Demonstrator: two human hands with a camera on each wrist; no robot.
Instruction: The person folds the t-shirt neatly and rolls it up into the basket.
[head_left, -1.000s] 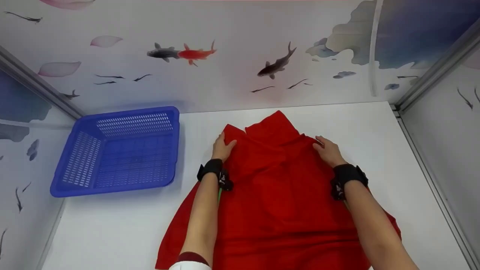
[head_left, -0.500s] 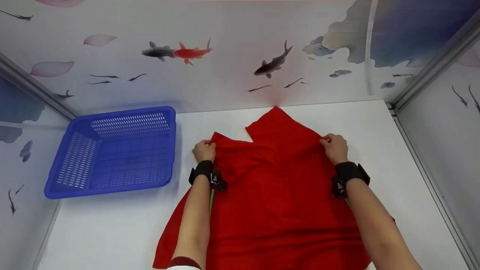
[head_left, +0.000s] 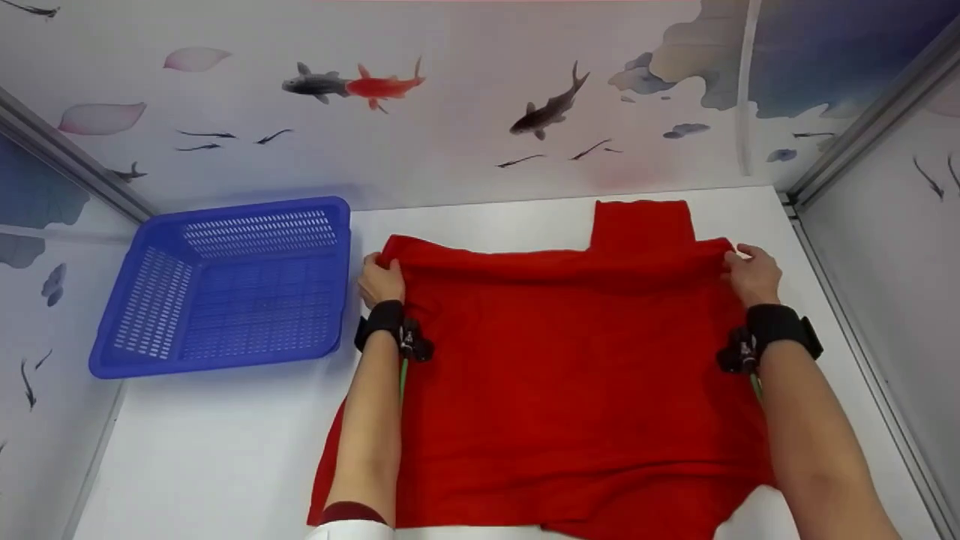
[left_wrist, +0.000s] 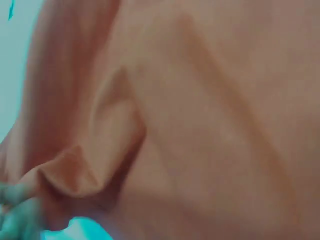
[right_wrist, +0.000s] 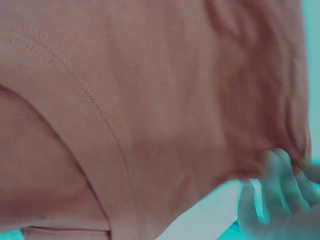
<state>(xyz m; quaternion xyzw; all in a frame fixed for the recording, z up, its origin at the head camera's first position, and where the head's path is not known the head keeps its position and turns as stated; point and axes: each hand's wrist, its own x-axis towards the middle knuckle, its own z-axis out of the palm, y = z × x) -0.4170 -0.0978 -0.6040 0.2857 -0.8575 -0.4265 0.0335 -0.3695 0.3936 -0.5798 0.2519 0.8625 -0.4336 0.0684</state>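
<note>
A red shirt point(head_left: 555, 360) is spread wide over the white table, its upper edge stretched between both hands. My left hand point(head_left: 382, 281) pinches its top left corner; in the left wrist view those fingers point(left_wrist: 20, 215) are blurred beside a bunched fold. The top right corner is held by my right hand point(head_left: 754, 276), with the fingers point(right_wrist: 277, 187) at the cloth's edge in the right wrist view. A curved neckline seam crosses the cloth there. A squarish flap of red cloth point(head_left: 643, 225) sticks out past the upper edge, nearer the right hand.
A blue perforated plastic basket point(head_left: 270, 300) stands at the back left of the table point(head_left: 202, 450), close to the left hand. Fish-painted panels point(head_left: 450, 165) rise behind and at both sides, joined by metal corner strips.
Both hands have moved apart, the left going left and the right going right, and now grip the shirt's corners. The cloth is drawn wider and its pointed top has become a square flap.
</note>
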